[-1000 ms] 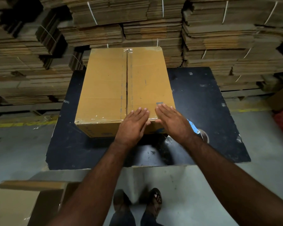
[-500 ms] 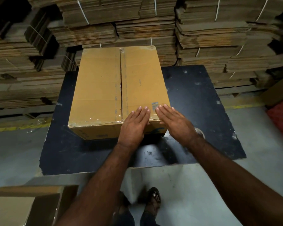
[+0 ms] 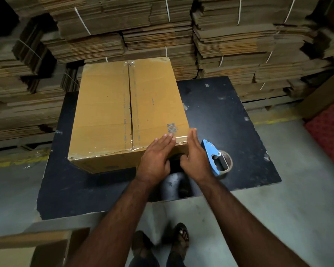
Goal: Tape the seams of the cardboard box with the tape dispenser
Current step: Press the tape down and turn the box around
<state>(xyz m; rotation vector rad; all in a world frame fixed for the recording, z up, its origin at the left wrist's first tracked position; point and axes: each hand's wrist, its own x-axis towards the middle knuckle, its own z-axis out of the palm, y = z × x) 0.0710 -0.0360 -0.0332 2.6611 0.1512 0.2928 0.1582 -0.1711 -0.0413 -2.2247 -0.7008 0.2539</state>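
A closed cardboard box [image 3: 106, 112] stands on a black table [image 3: 229, 122]. Clear tape runs along its centre seam and over its near top edge. My left hand [image 3: 155, 159] lies flat over the near right corner, fingers on the taped edge. My right hand [image 3: 194, 155] presses edge-on against the box's right near corner, fingers straight. Neither hand holds anything. A blue tape dispenser [image 3: 213, 158] with a roll of tape lies on the table just right of my right hand.
Bundled stacks of flat cardboard [image 3: 162, 29] rise behind and to the left of the table. Another cardboard piece [image 3: 27, 245] sits at the bottom left. A red mat [image 3: 330, 135] lies at the right. My feet [image 3: 162, 245] stand on the grey floor.
Both hands slid to the right along the near top edge to the box's right corner. The right hand turned onto its edge, uncovering the blue dispenser.
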